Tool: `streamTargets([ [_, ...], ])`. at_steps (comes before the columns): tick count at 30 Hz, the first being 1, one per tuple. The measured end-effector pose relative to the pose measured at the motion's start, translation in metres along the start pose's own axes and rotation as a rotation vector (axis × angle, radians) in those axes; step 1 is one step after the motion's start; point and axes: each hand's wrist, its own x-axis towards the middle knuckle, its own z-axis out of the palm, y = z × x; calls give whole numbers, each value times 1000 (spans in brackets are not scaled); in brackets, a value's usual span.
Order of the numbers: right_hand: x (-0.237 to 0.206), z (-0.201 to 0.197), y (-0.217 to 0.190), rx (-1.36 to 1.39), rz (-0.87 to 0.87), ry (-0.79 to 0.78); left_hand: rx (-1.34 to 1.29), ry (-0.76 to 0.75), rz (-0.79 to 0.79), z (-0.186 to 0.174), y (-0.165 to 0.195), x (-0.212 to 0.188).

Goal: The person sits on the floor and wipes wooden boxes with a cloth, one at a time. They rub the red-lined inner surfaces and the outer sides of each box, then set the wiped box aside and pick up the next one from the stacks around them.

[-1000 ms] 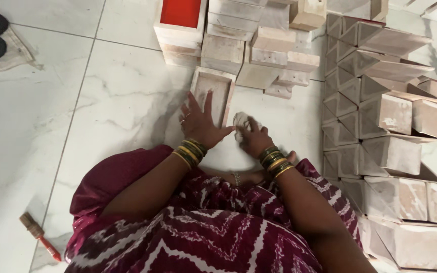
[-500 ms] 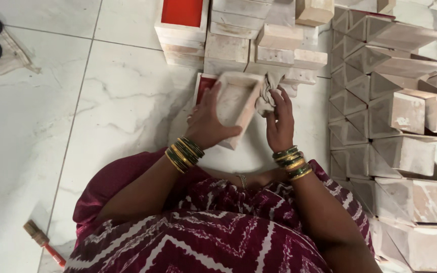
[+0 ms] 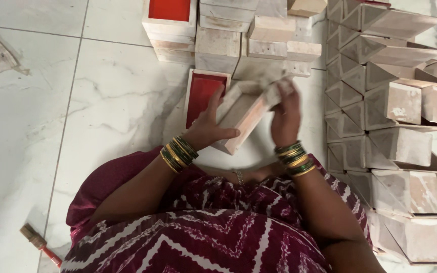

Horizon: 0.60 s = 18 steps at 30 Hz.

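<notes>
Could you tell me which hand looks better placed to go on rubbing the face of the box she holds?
Probably the right hand: it lies over the top end of the pale box, seemingly with a scrap. The left hand clasps the box from beneath, steadying it.

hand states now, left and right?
Left hand: closed on the pale wooden box, gripping its side.
Right hand: at the box's far end; blurred, grip cannot be told.

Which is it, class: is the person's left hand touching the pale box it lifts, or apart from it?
Touching. The head view shows the left hand gripping the pale box, thumb pressed across its side.
</notes>
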Motion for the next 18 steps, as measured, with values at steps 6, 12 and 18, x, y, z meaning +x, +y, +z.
streamTargets([
  [6,17,-29,46,963,660,-19,-386,-284,-130,-6,5,2],
  [12,17,-27,49,883,632,-85,-888,-259,-104,-10,-1,3],
  [18,12,-12,23,490,441,-181,-1342,-158,-254,-10,-8,2],
])
